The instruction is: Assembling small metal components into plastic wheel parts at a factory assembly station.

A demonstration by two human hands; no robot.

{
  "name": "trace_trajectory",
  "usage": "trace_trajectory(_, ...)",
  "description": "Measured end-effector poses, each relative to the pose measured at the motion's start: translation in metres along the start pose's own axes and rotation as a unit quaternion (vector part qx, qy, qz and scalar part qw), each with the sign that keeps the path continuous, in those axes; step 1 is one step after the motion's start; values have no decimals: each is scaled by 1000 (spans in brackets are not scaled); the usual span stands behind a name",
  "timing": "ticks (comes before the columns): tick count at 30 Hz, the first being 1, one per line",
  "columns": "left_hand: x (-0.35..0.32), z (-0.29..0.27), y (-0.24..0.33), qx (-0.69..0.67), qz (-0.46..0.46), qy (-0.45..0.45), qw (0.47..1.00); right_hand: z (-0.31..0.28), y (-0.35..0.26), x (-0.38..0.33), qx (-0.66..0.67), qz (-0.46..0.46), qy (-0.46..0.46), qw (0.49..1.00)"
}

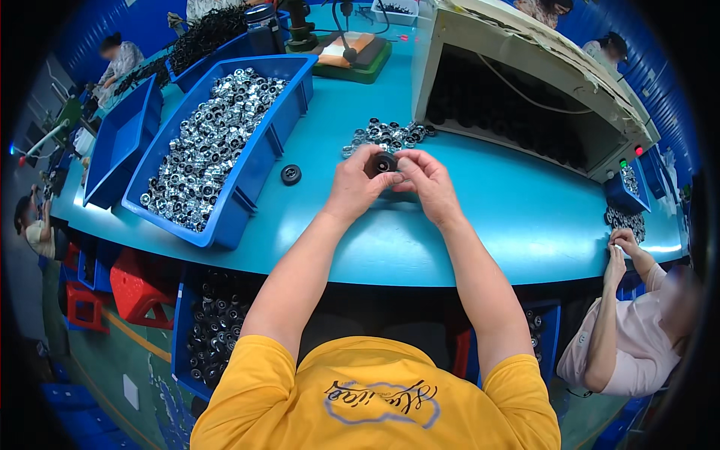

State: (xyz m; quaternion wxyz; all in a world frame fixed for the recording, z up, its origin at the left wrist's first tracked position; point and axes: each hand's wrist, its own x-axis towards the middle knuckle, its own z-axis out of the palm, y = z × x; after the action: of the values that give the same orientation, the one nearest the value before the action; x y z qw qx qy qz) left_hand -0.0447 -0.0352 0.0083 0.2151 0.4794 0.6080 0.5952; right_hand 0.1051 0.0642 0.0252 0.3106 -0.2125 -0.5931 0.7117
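Note:
Between my two hands, above the blue-green tabletop, is a small black wheel (385, 163) with a lighter hub. My left hand (358, 182) grips its left side between thumb and fingers. From the other side, the fingertips of my right hand (429, 184) pinch at the wheel's edge. Just beyond my hands lies a loose pile of shiny metal hubs (390, 135). A second black wheel (291, 175) rests alone on the table, left of my hands.
A blue bin (225, 236) full of shiny hubs stands at left, an empty blue tray (120, 146) beside it. A large beige box-shaped housing (525, 45) with dark contents occupies the right. Below the table edge sits a bin of black wheels (214, 330). A co-worker (634, 322) sits at right.

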Motion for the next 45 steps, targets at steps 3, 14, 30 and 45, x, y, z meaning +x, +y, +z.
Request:
trace_trajectory(3,1,2,-5,20,26,-49,998,0,5,0,-41,-16,-7,999)
trace_trajectory(14,-4,4,8,-100,-71,-98,988,-7,5,4,-28,17,51,998)
trace_trajectory(30,-4,7,3,-209,-88,-28,974,4,-4,-3,74,72,7,995)
trace_trajectory(45,-1,-1,4,-209,-137,-49,967,-1,15,3,62,62,-8,996)
